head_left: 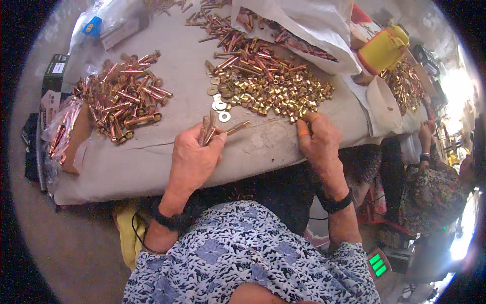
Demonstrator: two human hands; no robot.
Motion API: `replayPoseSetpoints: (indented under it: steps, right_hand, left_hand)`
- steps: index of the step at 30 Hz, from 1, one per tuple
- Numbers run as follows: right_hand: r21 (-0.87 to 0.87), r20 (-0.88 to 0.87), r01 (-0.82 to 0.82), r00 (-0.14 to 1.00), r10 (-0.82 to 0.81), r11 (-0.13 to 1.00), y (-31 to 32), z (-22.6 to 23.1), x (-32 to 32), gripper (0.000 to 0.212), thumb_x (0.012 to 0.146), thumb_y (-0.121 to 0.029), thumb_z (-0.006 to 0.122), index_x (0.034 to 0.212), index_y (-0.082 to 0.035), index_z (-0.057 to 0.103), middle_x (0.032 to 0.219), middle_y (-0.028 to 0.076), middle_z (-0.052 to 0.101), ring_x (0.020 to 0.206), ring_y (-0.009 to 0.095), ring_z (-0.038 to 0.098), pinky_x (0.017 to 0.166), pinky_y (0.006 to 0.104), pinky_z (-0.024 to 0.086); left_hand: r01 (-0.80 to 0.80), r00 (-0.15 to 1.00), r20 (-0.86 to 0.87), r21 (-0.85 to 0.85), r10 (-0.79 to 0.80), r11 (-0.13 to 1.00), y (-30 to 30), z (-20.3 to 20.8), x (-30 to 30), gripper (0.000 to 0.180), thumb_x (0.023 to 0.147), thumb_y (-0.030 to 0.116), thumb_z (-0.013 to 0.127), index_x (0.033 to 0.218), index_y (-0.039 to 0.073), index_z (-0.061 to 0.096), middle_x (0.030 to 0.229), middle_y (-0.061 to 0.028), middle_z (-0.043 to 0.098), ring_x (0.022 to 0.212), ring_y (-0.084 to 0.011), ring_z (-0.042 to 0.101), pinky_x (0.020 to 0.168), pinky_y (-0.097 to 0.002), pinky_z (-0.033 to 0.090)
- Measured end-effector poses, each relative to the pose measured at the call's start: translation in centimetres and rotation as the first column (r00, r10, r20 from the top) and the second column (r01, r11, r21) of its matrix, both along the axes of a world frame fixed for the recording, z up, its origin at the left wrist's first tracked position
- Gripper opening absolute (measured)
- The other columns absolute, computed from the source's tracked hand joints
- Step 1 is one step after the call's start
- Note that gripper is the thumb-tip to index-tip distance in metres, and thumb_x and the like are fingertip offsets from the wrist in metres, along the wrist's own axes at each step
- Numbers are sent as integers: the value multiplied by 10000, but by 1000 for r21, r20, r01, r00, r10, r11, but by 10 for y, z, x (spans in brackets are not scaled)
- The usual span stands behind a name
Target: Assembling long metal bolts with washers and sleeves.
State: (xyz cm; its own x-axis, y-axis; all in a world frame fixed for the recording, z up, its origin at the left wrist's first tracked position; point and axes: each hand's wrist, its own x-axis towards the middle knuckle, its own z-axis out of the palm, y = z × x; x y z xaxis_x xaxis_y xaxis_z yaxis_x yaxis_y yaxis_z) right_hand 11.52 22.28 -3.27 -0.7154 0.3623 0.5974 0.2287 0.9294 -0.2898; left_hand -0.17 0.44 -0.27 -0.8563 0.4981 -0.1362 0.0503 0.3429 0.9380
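Fingers of your left hand (194,158) clamp a small bunch of bolts (205,129); one slanting bolt (238,127) juts out beside the thumb. Your right hand's (324,139) fingers bend together at the near edge of the brass sleeve pile (286,93); whether they grip one, I cannot tell. Washers (221,108) lie left of that pile; farther left, a bolt heap (121,99) covers the tabletop (126,177).
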Motion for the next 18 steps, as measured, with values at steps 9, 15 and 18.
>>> replayPoseSetpoints:
  steps: [9, 15, 18]
  right_hand:
    - [-80, 72, 48, 997, -42, 996, -2, 2, -1, 192, 763, -226, 644, 776, -46, 579, 722, 138, 594, 641, 318, 584, 553, 399, 453]
    - [-560, -134, -220, 975, 175, 799, -37, 3, -19, 190, 803, -119, 576, 970, -39, 617, 870, 135, 633, 780, 226, 618, 704, 316, 483]
    - [-693, -160, -333, 936, 314, 639, -53, 16, -31, 162, 809, -61, 548, 955, -35, 615, 883, 113, 624, 814, 193, 599, 744, 293, 468]
  left_hand:
    - [-14, 999, 30, 53, 13, 999, 0, 2, 1, 142, 786, 142, 601, 806, 3, 614, 539, 4, 528, 475, -66, 498, 445, -239, 392]
    - [-10, 999, 43, 48, 8, 999, -1, 3, -1, 126, 788, 138, 595, 793, 12, 602, 542, 6, 523, 482, -68, 503, 449, -239, 398]
    - [6, 999, 48, 60, -9, 998, -2, 3, -1, 122, 789, 139, 592, 782, 17, 591, 539, 6, 518, 479, -67, 494, 449, -242, 393]
